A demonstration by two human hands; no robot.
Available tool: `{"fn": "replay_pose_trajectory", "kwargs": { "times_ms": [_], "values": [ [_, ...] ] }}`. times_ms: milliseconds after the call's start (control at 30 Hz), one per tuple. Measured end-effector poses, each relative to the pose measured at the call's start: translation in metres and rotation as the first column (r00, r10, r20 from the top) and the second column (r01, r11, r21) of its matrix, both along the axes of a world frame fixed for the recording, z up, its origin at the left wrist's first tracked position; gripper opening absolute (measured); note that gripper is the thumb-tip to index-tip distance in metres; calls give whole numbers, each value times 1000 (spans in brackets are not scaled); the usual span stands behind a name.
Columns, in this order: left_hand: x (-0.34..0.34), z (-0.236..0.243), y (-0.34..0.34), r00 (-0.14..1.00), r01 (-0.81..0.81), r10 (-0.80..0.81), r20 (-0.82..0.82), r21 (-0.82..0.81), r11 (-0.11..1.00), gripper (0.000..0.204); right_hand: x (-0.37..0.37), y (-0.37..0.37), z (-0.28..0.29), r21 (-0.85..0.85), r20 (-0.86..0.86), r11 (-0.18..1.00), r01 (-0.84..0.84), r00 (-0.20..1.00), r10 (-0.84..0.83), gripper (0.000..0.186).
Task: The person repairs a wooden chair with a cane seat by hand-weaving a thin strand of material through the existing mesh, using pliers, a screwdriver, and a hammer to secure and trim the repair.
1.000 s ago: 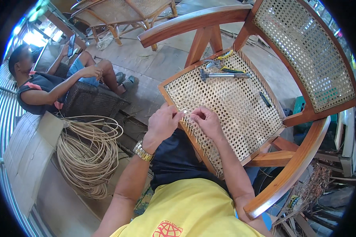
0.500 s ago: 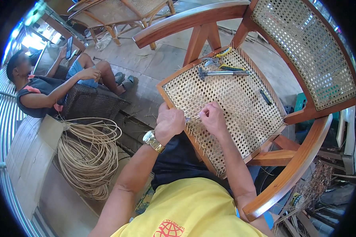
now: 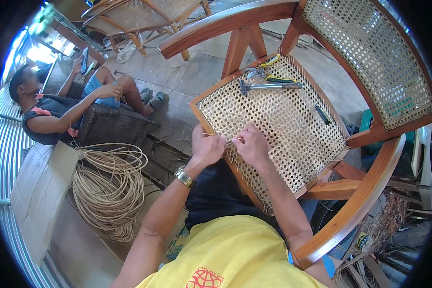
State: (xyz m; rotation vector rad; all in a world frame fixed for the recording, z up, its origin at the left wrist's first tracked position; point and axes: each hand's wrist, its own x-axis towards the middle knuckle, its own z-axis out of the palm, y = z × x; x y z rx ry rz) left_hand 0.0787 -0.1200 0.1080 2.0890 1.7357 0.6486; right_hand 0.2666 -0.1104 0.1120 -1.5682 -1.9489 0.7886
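Right hand (image 3: 251, 148) has come in closer to the left hand (image 3: 210, 148) than half a second ago; the tools lie as they did. Both hands nearly closed, thumbs against curled fingers, pinching a thin pale strand (image 3: 229, 141) between them. Exact grip hidden by the knuckles.

Strand's short visible run lies roughly left to right, across the near-left edge of the cane seat (image 3: 285, 115). Left hand nearer that wooden rail (image 3: 197, 111); right hand over the weave. Seat spreads rightward and away from both. Short cane ends stand along the rail just below the hands.

Farther out on the weave: hammer (image 3: 269, 88), yellow-handled cutters (image 3: 256, 73) beyond it, dark slim tool (image 3: 322, 115) to the right. Off left, a cane coil (image 3: 105, 192); past it, a seated person (image 3: 50, 117) holding a phone (image 3: 84, 60).
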Motion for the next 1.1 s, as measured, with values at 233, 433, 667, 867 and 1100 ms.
{"fn": "replay_pose_trajectory", "kwargs": {
  "times_ms": [233, 433, 667, 867, 1100],
  "values": [
    [4, 37, -3, 964, -114, 28, -264, -317, 942, 39, 1, -5, -10, 207, -8, 978, -15, 1000, 17, 11],
    [-60, 88, -16, 849, -452, 351, -394, -200, 870, 48, -4, -12, -10, 350, 48, 937, -9, 999, -8, 12],
    [-84, 66, -26, 797, -569, 593, 114, -189, 801, 46, -17, -11, -9, 393, -2, 907, -149, 987, 163, 14],
    [-47, 49, -31, 932, -360, 360, -32, -184, 915, 35, -19, -1, -6, -94, -505, 989, -118, 862, 55, 8],
    [-10, 56, -12, 954, -151, 56, -293, -312, 938, 27, -20, 2, -6, -30, -195, 999, 34, 980, -39, 10]
  ]
}}
